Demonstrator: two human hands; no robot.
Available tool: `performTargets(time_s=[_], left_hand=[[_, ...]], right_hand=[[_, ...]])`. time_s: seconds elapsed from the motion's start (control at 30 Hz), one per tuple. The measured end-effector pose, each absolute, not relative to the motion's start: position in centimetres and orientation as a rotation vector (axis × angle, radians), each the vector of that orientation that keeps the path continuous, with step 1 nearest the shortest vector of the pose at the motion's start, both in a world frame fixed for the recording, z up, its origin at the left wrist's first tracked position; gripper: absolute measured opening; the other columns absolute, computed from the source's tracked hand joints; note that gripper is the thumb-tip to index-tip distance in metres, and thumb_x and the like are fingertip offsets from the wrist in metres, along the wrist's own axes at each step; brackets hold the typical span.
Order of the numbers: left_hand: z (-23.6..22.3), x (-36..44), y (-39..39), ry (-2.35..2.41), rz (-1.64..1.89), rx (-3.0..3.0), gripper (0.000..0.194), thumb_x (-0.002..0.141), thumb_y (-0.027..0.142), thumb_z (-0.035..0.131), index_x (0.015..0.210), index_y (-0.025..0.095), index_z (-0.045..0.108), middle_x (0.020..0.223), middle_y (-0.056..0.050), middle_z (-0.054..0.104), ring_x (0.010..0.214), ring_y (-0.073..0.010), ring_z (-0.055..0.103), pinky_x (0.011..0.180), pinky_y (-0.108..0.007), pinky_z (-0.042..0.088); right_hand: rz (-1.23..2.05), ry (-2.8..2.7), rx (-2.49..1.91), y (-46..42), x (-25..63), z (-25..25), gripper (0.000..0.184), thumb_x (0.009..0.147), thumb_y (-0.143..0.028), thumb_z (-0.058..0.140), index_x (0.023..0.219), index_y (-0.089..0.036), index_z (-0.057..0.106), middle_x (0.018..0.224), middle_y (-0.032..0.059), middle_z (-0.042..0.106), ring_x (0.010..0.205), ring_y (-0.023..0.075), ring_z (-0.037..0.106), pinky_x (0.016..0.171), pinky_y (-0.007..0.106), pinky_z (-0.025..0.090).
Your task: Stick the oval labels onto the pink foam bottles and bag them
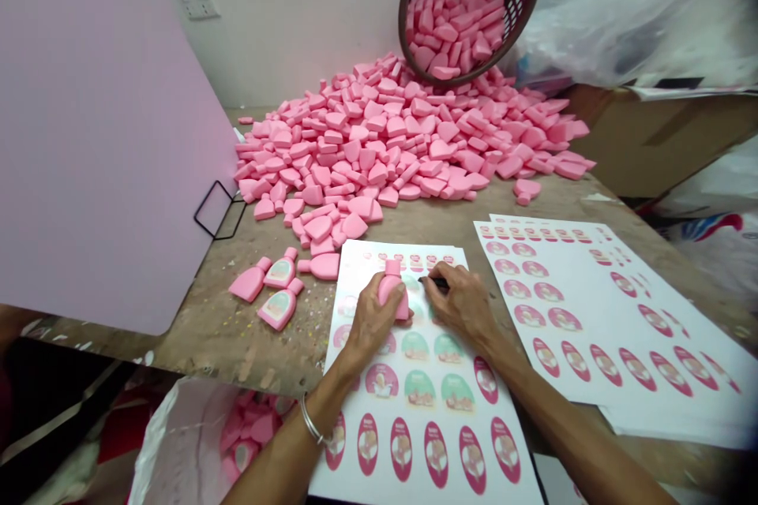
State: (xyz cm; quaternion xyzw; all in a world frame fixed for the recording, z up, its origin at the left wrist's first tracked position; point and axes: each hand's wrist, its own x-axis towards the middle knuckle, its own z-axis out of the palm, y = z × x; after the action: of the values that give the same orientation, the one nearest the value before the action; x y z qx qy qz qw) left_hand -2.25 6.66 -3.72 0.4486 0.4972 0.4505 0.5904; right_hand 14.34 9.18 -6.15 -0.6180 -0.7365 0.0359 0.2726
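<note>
Over the sticker sheet (384, 408), the left hand (372, 314) pinches a pink bottle (400, 306), likely to keep it steady, and the right hand (465, 300) pinches a black tool (439, 282), likely for careful aim.

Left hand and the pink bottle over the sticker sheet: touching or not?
Touching. The head view shows the left hand wrapped around the pink bottle, thumb pressed against its side.
</note>
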Motion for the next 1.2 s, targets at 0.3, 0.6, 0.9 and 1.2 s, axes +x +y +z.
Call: performTargets(time_s=[0.3,0.6,0.9,1.2], left_hand=[[-4.0,-2.3,6.3,1.144,1.082,1.022,0.042,0.082,0.053,0.057,0.103,0.016,0.057,0.089,-0.004,0.056,0.062,-0.0132,0.062,0.056,-0.028,0.057],[-3.3,-2.6,6.1,1.233,1.117,1.003,0.032,0.084,0.048,0.056,0.095,0.018,0.06,0.079,-0.002,0.055,0.064,-0.0128,0.057,0.055,-0.022,0.053],[-3.2,-2.5,6.0,1.004,1.202,0.676,0.05,0.078,0.057,0.062,0.106,0.016,0.06,0.093,-0.006,0.061,0.072,-0.0142,0.061,0.064,-0.029,0.059],[-0.3,-2.6,4.4,0.859,1.181,0.464,0.049,0.091,0.055,0.044,0.105,0.013,0.065,0.095,-0.01,0.07,0.087,-0.0225,0.067,0.073,-0.039,0.06]], right_hand=[[-0.091,-2.016,-1.612,8.8,14.2,-6.0,0.019,0.086,-0.036,0.056,0.082,-0.018,0.059,0.081,0.0062,0.067,0.078,0.0209,0.057,0.073,0.033,0.031],[0.352,-1.884,-1.666,9.6,13.9,-5.8,0.028,0.078,-0.046,0.062,0.071,-0.02,0.055,0.068,0.001,0.062,0.065,0.0167,0.054,0.065,0.03,0.036],[0.854,-1.423,-1.501,9.0,14.8,-1.6,0.038,0.074,-0.056,0.065,0.075,-0.018,0.061,0.059,-0.0027,0.055,0.052,0.0102,0.046,0.049,0.024,0.038],[0.834,-1.596,-1.399,4.8,11.3,1.4,0.022,0.079,-0.041,0.064,0.084,-0.022,0.075,0.084,0.0029,0.074,0.076,0.02,0.067,0.068,0.032,0.053]])
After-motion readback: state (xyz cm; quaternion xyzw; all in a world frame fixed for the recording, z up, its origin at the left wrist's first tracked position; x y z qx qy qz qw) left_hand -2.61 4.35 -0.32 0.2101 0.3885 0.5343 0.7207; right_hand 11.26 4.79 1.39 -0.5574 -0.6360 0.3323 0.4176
